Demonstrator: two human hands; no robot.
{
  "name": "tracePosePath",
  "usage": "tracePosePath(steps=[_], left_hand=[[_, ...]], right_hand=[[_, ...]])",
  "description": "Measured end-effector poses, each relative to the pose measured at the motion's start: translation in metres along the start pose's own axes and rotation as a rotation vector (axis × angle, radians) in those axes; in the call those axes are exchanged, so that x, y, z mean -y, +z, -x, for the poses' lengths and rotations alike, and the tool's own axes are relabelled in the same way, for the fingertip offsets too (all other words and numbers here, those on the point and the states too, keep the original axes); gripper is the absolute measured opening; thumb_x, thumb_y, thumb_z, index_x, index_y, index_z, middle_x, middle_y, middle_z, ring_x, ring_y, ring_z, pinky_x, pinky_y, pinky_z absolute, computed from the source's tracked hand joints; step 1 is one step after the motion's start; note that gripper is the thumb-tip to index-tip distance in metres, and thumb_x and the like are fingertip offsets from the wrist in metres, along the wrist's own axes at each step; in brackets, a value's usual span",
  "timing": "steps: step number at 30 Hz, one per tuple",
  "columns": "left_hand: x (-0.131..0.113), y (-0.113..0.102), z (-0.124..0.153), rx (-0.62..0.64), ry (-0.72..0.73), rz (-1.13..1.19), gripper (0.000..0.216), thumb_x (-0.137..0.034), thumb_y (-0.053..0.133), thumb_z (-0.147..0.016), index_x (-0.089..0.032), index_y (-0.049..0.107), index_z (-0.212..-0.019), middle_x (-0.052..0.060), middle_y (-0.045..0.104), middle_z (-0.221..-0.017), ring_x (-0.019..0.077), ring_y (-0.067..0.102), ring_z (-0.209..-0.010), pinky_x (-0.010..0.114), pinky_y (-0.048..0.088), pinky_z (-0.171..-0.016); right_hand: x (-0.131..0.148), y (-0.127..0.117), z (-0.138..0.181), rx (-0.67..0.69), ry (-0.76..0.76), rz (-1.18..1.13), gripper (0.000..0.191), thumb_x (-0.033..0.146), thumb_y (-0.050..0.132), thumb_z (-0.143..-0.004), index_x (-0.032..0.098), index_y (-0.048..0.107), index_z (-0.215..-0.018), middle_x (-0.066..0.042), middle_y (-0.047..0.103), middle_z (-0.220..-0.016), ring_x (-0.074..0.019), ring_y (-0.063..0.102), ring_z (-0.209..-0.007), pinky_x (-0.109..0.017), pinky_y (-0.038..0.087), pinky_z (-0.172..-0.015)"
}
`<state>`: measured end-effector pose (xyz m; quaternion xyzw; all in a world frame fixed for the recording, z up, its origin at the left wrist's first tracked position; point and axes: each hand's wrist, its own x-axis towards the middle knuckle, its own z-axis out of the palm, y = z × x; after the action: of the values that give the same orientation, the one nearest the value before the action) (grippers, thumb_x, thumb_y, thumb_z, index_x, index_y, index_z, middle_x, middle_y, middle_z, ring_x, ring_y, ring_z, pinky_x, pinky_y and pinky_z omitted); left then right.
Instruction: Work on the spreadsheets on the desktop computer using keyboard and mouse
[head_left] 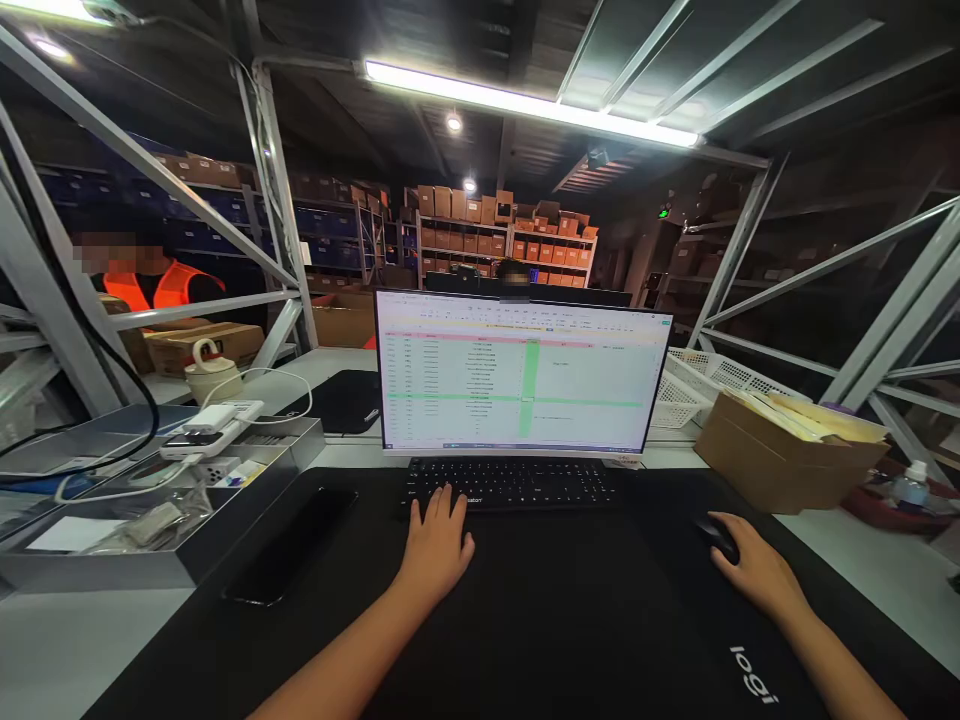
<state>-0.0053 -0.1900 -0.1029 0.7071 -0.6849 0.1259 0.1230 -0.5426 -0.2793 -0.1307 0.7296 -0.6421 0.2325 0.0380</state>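
Note:
My left hand [436, 543] rests at the lower left of a black keyboard [540, 483], its fingers stretched out over the keys and slightly apart. Over on the right, my right hand [761, 568] is curled around a black computer mouse [718, 540], which its fingers partly hide. Both lie on a large black desk mat [540, 610] with a white "logi" mark. Behind the keyboard stands a monitor [465, 375] showing a spreadsheet with a green highlighted row and column. A dark phone [292, 548] lies flat left of my left hand.
Left of the mat, a grey tray [187, 550] holds a power strip [214, 430], cables and small packets. A cardboard box [780, 460] with papers, white baskets [675, 395] and a spray bottle [911, 487] stand right. A person in an orange vest [176, 285] is behind the left rack.

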Motion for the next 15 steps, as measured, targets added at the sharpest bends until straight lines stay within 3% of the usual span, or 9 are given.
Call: tracePosePath(steps=[4,11,15], left_hand=[[0.0,0.002,0.0,0.01,-0.007,0.011,0.056,-0.025,0.045,-0.087,-0.013,0.049,-0.142,0.02,0.04,-0.155,0.0342,0.034,-0.145,0.061,0.023,-0.119],[0.001,0.005,0.001,0.01,-0.021,0.057,0.058,-0.027,0.046,-0.087,-0.016,0.047,-0.143,0.018,0.039,-0.156,0.0332,0.033,-0.146,0.061,0.021,-0.119],[0.0,0.003,0.003,0.013,-0.019,0.077,0.058,-0.028,0.047,-0.087,-0.015,0.046,-0.143,0.02,0.038,-0.156,0.0338,0.032,-0.146,0.062,0.02,-0.12]], right_hand=[[-0.014,0.005,0.001,-0.019,0.002,0.006,0.045,0.041,0.052,-0.075,0.028,0.063,-0.116,-0.009,0.07,-0.109,-0.0313,0.065,-0.107,-0.044,0.054,-0.09],[-0.011,0.009,0.0,-0.059,-0.015,-0.035,0.053,0.053,0.051,-0.076,0.028,0.058,-0.122,-0.009,0.064,-0.126,-0.0315,0.066,-0.109,-0.048,0.055,-0.091],[-0.016,0.015,-0.005,-0.079,-0.047,-0.114,0.06,0.06,0.052,-0.071,0.025,0.059,-0.119,-0.013,0.066,-0.124,-0.0351,0.065,-0.109,-0.052,0.054,-0.093]])
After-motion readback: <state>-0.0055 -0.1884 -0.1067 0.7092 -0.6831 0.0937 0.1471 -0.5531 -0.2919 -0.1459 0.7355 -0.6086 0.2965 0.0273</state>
